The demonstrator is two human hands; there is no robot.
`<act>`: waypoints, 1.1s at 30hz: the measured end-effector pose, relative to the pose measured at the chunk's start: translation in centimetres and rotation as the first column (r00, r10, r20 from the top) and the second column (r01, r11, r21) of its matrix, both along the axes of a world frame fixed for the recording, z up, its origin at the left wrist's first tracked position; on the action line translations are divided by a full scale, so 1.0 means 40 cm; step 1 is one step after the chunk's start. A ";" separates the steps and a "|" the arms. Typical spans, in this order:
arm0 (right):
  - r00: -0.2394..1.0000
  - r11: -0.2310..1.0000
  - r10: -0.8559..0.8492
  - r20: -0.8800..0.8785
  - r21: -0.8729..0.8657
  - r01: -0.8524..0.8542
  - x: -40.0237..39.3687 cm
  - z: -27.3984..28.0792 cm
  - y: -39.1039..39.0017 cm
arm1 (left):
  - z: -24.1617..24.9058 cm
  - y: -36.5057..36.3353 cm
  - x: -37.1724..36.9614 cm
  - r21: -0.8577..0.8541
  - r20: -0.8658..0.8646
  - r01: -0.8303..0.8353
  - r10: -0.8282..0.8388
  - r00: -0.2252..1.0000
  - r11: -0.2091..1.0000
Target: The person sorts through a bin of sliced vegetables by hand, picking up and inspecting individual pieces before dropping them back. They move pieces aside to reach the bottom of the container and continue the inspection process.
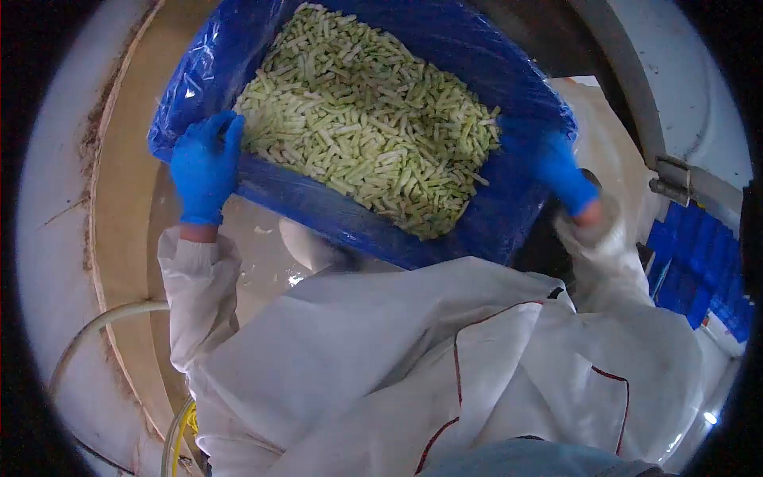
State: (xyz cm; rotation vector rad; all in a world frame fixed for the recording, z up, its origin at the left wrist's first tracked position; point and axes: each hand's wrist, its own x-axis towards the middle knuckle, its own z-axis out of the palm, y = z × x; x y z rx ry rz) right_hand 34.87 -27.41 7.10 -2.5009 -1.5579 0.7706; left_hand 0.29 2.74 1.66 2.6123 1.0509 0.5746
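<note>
A large bin lined with blue plastic film [318,208] lies before me, tilted in this view. It holds a heap of pale green, stick-shaped cut vegetable pieces [366,119]. My left hand [205,168], in a blue glove, is closed on the liner at the bin's near left rim, thumb toward the pieces. At the right rim is my right hand [563,171], also blue-gloved and smeared by motion; its fingers do not show clearly.
Wet floor [258,246] shows below the bin. A pale hose [111,316] curves at the lower left, beside a yellow cord [188,420]. Blue slatted material [695,262] lies at the right, near a metal hinge [672,180].
</note>
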 end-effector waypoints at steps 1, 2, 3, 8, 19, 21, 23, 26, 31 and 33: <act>0.996 0.996 0.087 0.011 0.033 -0.087 -0.026 -0.061 0.057 | -0.004 0.002 -0.004 0.002 -0.005 -0.006 0.006 1.000 1.000; 0.978 0.969 0.208 0.030 0.130 -0.211 -0.023 -0.148 0.082 | -0.006 0.002 -0.010 0.020 -0.018 -0.007 0.008 1.000 1.000; 0.946 0.919 0.319 0.063 0.223 -0.325 -0.004 -0.244 0.140 | -0.009 0.004 -0.012 0.037 -0.028 -0.004 0.005 1.000 0.999; 0.863 0.944 0.315 0.395 -0.036 -0.328 0.099 -0.551 0.240 | -0.013 0.000 -0.014 0.089 -0.023 0.010 -0.008 1.000 0.996; 0.389 0.982 0.049 -0.920 0.114 0.148 0.032 -0.339 0.209 | -0.028 0.018 -0.016 0.023 -0.086 0.034 -0.032 0.996 0.999; 0.132 0.952 -0.072 -0.989 -0.029 0.304 -0.006 -0.294 0.203 | -0.020 0.015 -0.011 -0.005 -0.100 0.014 -0.015 0.995 1.000; 0.142 0.906 -0.138 -0.980 -0.067 0.418 -0.036 -0.275 0.187 | -0.018 0.013 -0.014 -0.002 -0.114 0.010 -0.010 0.993 1.000; 0.515 0.975 -0.178 -0.839 -0.080 0.208 -0.008 -0.282 0.197 | -0.026 0.018 -0.014 0.035 -0.147 0.014 -0.009 0.989 0.999; 0.593 0.950 -0.156 -0.790 0.044 0.308 -0.076 -0.316 0.271 | -0.011 0.004 -0.006 -0.015 -0.168 -0.040 0.037 0.985 0.999; 0.759 0.985 -0.032 -0.650 0.107 0.133 -0.089 -0.382 0.281 | -0.027 0.013 -0.012 -0.016 -0.182 -0.045 0.041 0.982 0.999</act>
